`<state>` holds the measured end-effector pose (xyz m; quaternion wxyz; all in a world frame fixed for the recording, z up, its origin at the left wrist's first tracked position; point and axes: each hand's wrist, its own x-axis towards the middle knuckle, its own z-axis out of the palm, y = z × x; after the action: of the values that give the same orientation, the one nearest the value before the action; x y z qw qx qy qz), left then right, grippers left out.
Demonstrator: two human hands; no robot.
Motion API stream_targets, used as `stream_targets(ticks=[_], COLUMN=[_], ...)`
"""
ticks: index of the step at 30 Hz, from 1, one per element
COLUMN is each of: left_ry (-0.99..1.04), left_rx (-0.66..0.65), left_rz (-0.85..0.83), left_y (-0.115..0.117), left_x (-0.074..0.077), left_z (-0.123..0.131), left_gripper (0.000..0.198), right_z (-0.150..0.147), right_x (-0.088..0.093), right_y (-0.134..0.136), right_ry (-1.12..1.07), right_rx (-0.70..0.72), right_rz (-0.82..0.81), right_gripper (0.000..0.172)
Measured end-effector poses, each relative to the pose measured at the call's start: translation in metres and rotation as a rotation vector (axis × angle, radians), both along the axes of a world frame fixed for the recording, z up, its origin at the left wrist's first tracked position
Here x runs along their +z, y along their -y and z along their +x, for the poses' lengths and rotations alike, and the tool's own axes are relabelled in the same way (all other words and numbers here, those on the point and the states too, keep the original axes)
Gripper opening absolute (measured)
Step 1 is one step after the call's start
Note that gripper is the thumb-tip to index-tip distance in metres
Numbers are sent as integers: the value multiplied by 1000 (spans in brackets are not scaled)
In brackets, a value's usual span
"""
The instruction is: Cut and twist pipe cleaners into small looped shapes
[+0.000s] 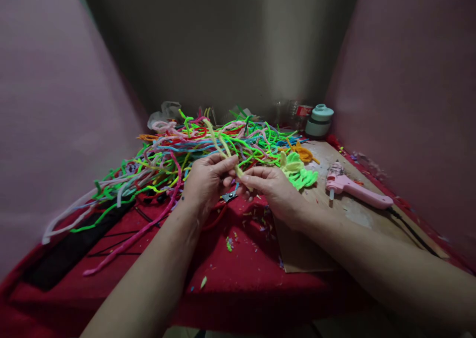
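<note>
A pale yellow pipe cleaner [221,142] is bent double, its two long ends pointing up and away over the pile. My left hand [210,179] pinches it between thumb and fingers. Close beside, my right hand [273,187] pinches the folded lower end. Behind both hands spreads a tangled heap of pipe cleaners [193,144] in green, pink, red, blue and yellow. Partly hidden below my hands lies a cutting tool [229,196] with a metal head and red handle. Green and pale yellow looped pipe-cleaner pieces [299,169] rest just past my right hand.
A pink glue gun [357,190] with a black cord lies on a wooden board [308,253] at the right. A lidded teal container [320,121] and a clear bottle [299,114] stand at the back. Fuzz scraps [229,243] dot the red cloth [238,283]. Walls enclose three sides.
</note>
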<state>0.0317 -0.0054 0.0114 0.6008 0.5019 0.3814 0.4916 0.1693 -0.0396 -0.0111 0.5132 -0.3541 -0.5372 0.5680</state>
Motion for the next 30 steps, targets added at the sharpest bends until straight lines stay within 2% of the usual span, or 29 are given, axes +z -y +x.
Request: stream_targets(ticks=[4, 8, 19, 25, 30], left_ry=[-9, 28, -17, -51, -182], left_rx=[-41, -37, -31, -27, 6], left_rz=[25, -30, 73, 90, 116], left_y=[1, 1, 1, 2, 0], left_x=[-4, -4, -5, -5, -4], left_z=[2, 2, 1, 2, -4], left_gripper=[27, 25, 24, 23, 22], right_z=[1, 1, 1, 2, 3], right_x=[3, 2, -8, -2, 0], right_y=[0, -1, -10, -7, -8], right_ry=[-4, -18, -239, -172, -128], right_rx=[-50, -65, 88, 37, -63], right_rz=[-12, -83, -211, -202, -190], right_gripper=[18, 18, 7, 10, 12])
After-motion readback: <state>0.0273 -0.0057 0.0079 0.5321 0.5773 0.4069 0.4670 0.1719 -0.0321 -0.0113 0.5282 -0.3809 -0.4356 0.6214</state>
